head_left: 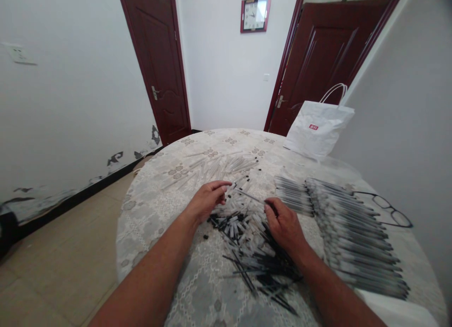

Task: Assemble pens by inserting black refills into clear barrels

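Observation:
My left hand [211, 198] is closed in a pinch, with a small black piece [231, 184] showing at its fingertips; its kind is hard to make out. My right hand [283, 219] grips one end of a thin pen barrel [250, 195], whose other end points toward my left fingertips. Below and between the hands lies a heap of clear pen caps [247, 230] mixed with black pieces. Thin black pen refills [277, 266] spread in front of my right hand. Clear empty barrels [226, 164] lie loosely beyond my left hand.
Rows of pens with dark refills inside [360, 242] are stacked at the right, beside a smaller row [294, 194]. Eyeglasses [391, 210] rest past them. A white paper bag [319, 129] stands at the back right of the round, cloth-covered table [144, 233].

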Tool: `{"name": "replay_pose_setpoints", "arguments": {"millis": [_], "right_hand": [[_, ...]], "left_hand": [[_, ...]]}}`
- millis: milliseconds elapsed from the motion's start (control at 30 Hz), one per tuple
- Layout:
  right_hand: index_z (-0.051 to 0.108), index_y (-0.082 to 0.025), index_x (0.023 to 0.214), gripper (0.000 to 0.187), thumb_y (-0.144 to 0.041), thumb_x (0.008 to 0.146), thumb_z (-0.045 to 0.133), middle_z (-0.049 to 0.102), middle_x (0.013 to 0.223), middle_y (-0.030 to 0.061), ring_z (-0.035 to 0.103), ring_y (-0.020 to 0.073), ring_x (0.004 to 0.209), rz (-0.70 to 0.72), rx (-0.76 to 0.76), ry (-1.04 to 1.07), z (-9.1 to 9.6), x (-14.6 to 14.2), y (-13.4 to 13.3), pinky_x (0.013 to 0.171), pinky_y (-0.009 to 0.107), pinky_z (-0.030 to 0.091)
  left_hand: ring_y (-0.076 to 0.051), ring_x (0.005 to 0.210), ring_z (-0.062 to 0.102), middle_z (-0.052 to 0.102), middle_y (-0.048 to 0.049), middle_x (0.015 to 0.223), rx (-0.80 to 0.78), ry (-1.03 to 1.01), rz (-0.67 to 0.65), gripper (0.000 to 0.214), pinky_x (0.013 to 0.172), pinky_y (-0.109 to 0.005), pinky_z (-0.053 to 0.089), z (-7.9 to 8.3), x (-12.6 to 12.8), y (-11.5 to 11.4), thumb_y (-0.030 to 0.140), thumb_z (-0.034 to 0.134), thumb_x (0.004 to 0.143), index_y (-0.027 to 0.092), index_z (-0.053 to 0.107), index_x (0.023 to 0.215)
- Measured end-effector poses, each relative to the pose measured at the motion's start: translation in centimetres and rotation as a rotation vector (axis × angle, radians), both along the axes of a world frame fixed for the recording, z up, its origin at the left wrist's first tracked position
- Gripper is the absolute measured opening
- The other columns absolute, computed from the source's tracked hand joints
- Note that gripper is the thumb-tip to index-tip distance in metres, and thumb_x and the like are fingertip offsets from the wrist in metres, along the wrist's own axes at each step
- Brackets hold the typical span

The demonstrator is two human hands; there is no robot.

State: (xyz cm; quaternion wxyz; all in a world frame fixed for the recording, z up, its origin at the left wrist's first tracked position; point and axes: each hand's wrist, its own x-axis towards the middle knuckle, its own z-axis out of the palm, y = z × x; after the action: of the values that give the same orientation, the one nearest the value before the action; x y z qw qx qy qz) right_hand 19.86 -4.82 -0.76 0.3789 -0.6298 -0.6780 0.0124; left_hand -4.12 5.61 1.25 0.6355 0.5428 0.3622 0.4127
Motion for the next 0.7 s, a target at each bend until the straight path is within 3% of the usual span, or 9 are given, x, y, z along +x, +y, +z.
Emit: {"name": "replay_pose_setpoints", "arguments": {"millis": [133,467,700], "right_hand": [[0.062,-0.021,0.104,0.023,-0.032,0.097,0.044,0.071,0.092,0.0067,0.068,0.0222,0.083,0.011,0.004,-0.007,-0.1,0.0,0.0,0.077,0.032,0.048],[0.062,-0.02,0.105,0.023,-0.032,0.096,0.044,0.072,0.093,0.0071,0.068,0.0223,0.084,0.028,0.012,-0.036,-0.3,0.0,0.1,0.079,0.032,0.048],[0.062,-0.02,0.105,0.022,-0.032,0.097,0.044,0.071,0.093,0.0073,0.067,0.0227,0.084,0.037,0.009,-0.029,-0.1,-0.1,-0.1,0.079,0.033,0.048]], "left_hand": [[-0.012,0.068,0.054,0.056,-0.0027,0.073,-0.06,-0.182,0.019,0.038,0.064,-0.027,0.049,0.0,-0.1,0.3,0.034,0.072,0.075,0.013,0.072,0.107],[-0.011,0.067,0.057,0.057,0.0002,0.078,-0.035,-0.159,0.03,0.025,0.069,-0.03,0.052,1.1,0.5,-0.7,0.026,0.076,0.071,0.015,0.062,0.089],[-0.01,0.068,0.059,0.059,-0.0001,0.081,-0.016,-0.129,-0.001,0.029,0.07,-0.028,0.051,0.9,0.2,-0.6,0.029,0.078,0.07,0.015,0.066,0.092]]}}
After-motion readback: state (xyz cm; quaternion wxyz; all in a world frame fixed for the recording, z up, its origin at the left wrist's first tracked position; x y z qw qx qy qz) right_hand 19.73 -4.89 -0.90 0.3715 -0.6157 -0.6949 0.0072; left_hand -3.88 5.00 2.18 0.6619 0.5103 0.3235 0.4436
